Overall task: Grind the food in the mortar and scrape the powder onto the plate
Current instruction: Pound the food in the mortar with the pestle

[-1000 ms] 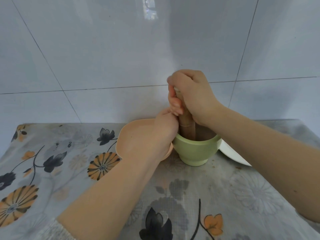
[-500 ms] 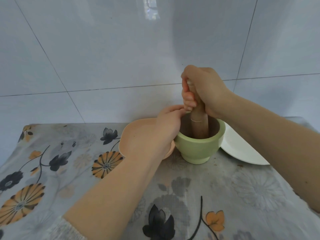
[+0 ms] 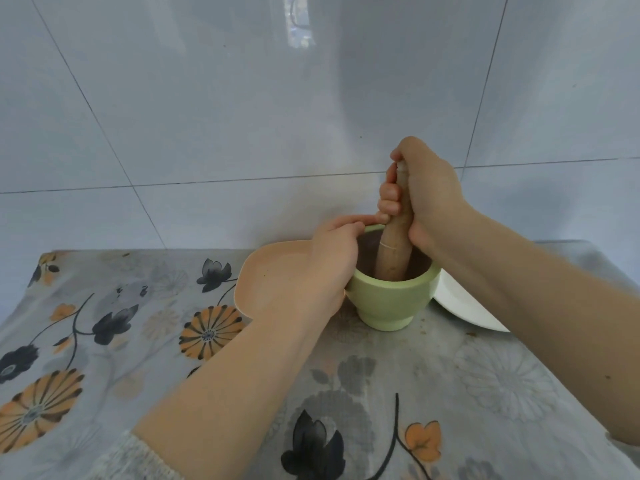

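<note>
The right hand [image 3: 427, 195] grips the wooden pestle [image 3: 393, 251] upright inside the pale green mortar [image 3: 393, 299], the left hand [image 3: 329, 268] clasps its rim; grinding seems underway; scraping onto a plate likely follows.

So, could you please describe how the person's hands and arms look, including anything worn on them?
Both hands are bare: no gloves, rings, watch or bracelets show on the left hand or the right hand. The forearms are uncovered too. Only the left arm shows clothing: a pale knitted cuff with a fuzzy, ribbed edge at the frame's bottom. No sleeve is visible on the right arm.
</note>
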